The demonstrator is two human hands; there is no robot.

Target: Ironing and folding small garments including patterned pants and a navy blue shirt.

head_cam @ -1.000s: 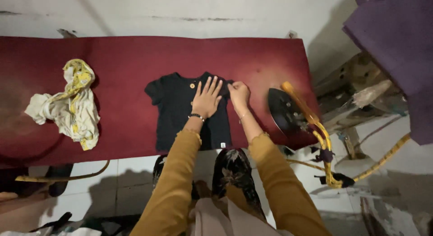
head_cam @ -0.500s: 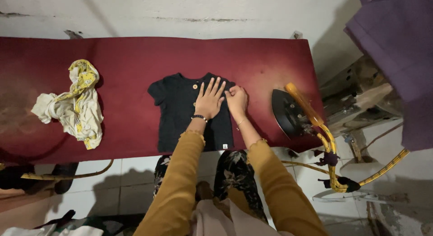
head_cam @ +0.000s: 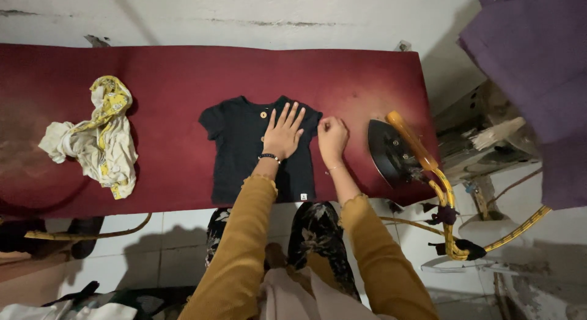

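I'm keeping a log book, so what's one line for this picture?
left hand: flat on dark shirt | right hand: pinching shirt sleeve | iron: tipped up, right of hands

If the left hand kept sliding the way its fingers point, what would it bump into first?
The left hand lies flat on the dark little shirt, fingers pointing toward the collar. It would cross the shirt's neckline, then bare red ironing pad, likely reaching the white wall beyond. Nothing else seems to lie in that line.
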